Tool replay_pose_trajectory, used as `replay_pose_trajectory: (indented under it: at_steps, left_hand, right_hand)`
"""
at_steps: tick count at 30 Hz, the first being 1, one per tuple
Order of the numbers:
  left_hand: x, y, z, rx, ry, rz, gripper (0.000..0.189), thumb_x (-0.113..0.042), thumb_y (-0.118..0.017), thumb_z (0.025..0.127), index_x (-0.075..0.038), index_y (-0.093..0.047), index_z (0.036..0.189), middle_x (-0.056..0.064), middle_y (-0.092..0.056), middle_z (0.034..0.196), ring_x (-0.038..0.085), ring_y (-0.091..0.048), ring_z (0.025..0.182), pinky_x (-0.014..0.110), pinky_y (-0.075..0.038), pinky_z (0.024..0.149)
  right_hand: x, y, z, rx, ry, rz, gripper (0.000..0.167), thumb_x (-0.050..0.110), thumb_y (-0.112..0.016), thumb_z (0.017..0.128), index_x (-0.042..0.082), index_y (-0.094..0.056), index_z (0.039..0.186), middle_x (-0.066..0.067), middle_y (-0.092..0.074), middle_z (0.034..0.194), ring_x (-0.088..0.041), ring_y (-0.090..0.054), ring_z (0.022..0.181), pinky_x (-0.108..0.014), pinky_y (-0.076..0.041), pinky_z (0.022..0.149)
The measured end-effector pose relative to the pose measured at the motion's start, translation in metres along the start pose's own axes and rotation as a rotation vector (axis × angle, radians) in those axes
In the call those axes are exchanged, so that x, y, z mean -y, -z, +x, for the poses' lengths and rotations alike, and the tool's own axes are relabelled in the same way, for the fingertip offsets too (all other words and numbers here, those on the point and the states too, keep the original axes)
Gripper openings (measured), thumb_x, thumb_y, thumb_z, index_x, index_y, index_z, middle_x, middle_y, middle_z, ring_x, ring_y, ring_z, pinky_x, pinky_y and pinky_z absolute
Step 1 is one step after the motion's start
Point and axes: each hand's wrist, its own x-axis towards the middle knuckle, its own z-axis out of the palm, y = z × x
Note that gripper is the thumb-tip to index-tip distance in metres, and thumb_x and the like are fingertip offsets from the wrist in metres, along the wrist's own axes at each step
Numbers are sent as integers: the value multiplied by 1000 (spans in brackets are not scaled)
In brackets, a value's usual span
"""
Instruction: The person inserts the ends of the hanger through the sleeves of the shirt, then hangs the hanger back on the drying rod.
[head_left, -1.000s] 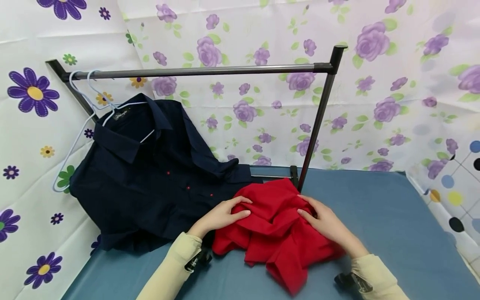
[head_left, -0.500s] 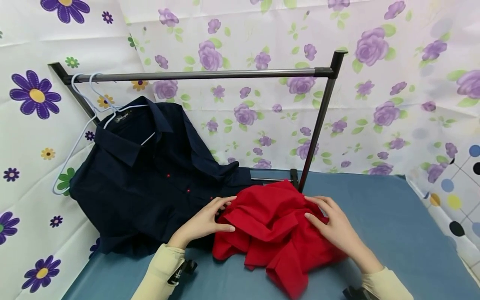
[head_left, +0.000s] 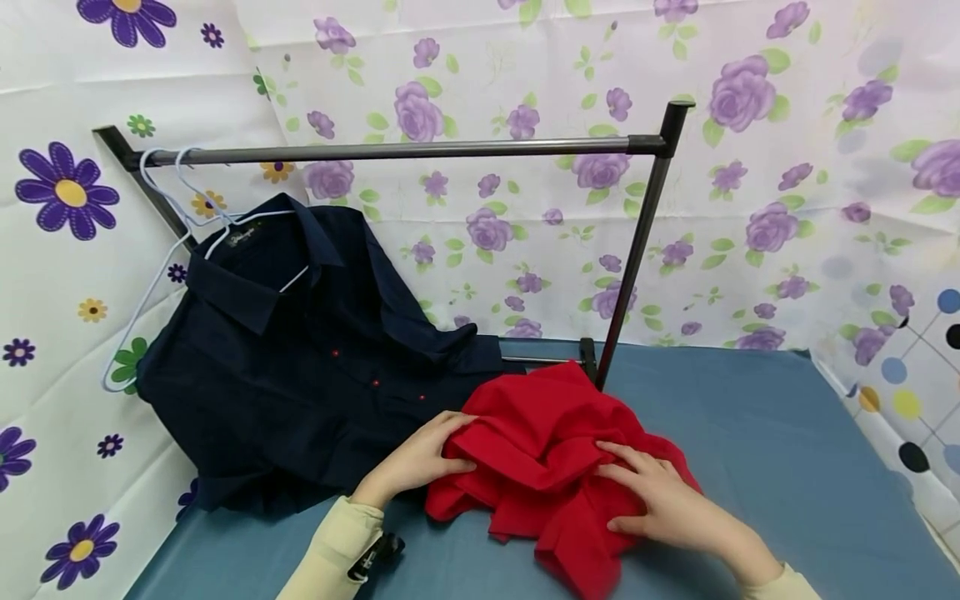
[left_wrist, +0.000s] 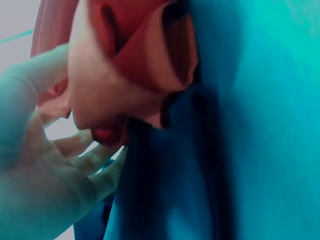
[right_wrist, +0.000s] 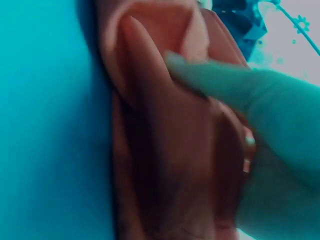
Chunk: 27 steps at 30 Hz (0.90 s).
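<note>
A crumpled red cloth (head_left: 536, 433) lies bunched on the blue-covered table in the head view; its folds hide what kind of piece it is. At its left side is my left hand (head_left: 412, 458), thumb in front and fingertips right at the folds. The left wrist view has that hand's loosely spread fingers (left_wrist: 95, 162) beside the cloth. Over the right part of the heap, my right hand (head_left: 663, 504) lies with fingers extended and apart, touching the fabric. In the right wrist view its thumb (right_wrist: 215, 80) overlaps the cloth.
A dark metal rack (head_left: 420, 150) stands behind the cloth. Two pale blue hangers (head_left: 161, 192) hang at its left end, with a navy shirt (head_left: 300, 375) on one, its lower part spread over the table (head_left: 757, 450). Floral sheets cover the walls.
My left hand has shifted left to the cloth's side edge. The right hand has drawn back, then come down over the nearer right folds. The cloth has barely moved.
</note>
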Motion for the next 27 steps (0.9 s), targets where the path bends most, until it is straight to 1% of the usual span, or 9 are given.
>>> replay_pose_trajectory:
  at_steps: [3,7,10,13,15,20,23,25,27]
  left_hand:
    - [0,-4,1,-16,-50,63,52,-17,-78,89,-10,-60,137,8,-55,136,26,-54,123,46,-45,104]
    - [-1,-4,0,-35,-109,110,39,-1,-72,90,-9,-65,128,6,-61,125,22,-60,112,42,-50,97]
    - [-3,-1,-2,-33,-134,116,42,8,-63,87,-11,-67,125,0,-64,116,17,-61,101,36,-51,91]
    - [-6,6,-5,-22,-147,113,47,10,-58,83,-14,-67,123,-5,-63,109,14,-59,91,32,-50,85]
    - [-10,12,-8,-12,-154,100,47,8,-57,83,-16,-67,122,-7,-62,106,13,-57,88,30,-49,82]
    - [-24,35,-19,-4,-201,12,30,-4,-60,96,-22,-67,119,-11,-62,107,10,-57,89,30,-49,82]
    - [-34,50,-26,-33,-246,-62,24,-10,-62,100,-25,-67,118,-10,-65,109,11,-60,92,31,-51,84]
    - [-41,61,-31,-68,-281,-96,23,-10,-61,101,-25,-67,117,-9,-66,108,12,-62,91,31,-51,83]
    - [-48,71,-36,-108,-314,-125,23,-7,-61,101,-23,-67,117,-7,-67,107,14,-63,90,31,-52,82]
  right_hand:
    - [-2,-3,5,-35,25,-40,48,39,-83,83,29,-66,127,-4,-46,147,-29,-46,130,-61,-43,98]
    - [-5,-7,10,-117,92,-63,31,27,-85,83,36,-69,108,4,-55,131,-17,-56,117,-41,-54,91]
    - [-7,-9,11,-186,162,-26,30,19,-85,83,38,-68,100,11,-59,119,-9,-60,104,-29,-56,82]
    - [-6,-5,10,-240,232,61,32,13,-82,85,36,-66,101,15,-61,110,-4,-61,96,-24,-55,78]
    - [-3,0,7,-264,270,144,32,10,-80,87,33,-66,105,15,-63,107,-5,-62,94,-24,-55,78]
    - [9,20,1,-328,327,265,38,1,-77,87,28,-66,111,9,-67,107,-8,-64,97,-20,-53,81]
    - [18,33,-2,-412,398,292,48,-14,-77,79,21,-68,110,4,-68,106,-10,-64,97,-18,-53,82]
    - [27,43,-2,-472,451,312,54,-23,-75,73,16,-69,110,0,-68,106,-11,-64,97,-17,-52,82]
    - [36,53,-3,-526,499,327,55,-27,-73,71,10,-69,111,-4,-68,106,-12,-64,97,-17,-53,80]
